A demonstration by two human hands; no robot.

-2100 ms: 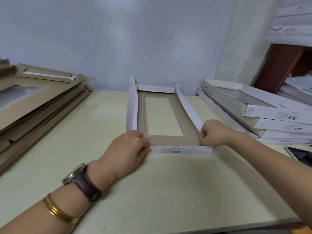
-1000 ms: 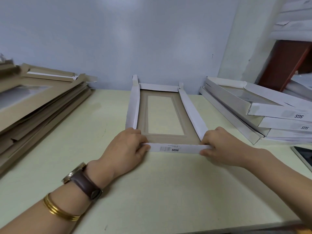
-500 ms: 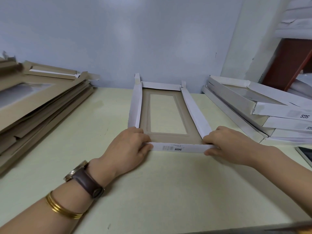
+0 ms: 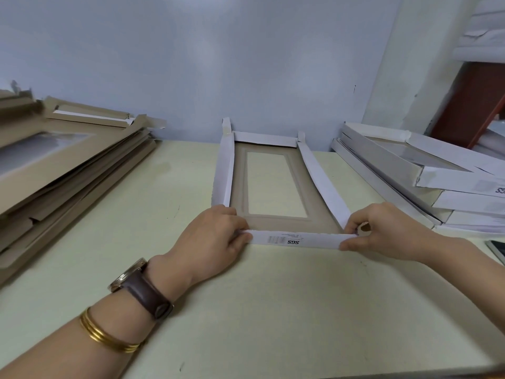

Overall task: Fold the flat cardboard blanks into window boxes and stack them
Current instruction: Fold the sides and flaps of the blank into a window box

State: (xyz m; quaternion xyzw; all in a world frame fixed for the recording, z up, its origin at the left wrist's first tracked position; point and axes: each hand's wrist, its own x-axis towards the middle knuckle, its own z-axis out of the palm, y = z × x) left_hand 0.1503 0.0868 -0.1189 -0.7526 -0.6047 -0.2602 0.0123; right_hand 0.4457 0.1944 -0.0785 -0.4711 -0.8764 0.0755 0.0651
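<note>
Left hand: fingers curled at the near-left corner, pinching one end of the front flap.
Right hand: fingers pinching the flap's other end; a brown tab shows between them.
Box: half-formed, flat on the surface just beyond my fingers; the right wall leans outward.
Risk: tab likely misses its slot if that wall splays further.
Risk: forcing the flap could crease or tear the corner.
Finished stack: well right of my right fingers.

The pale table carries stacked flat blanks left; a half-folded box centre; stacked folded boxes right.
</note>
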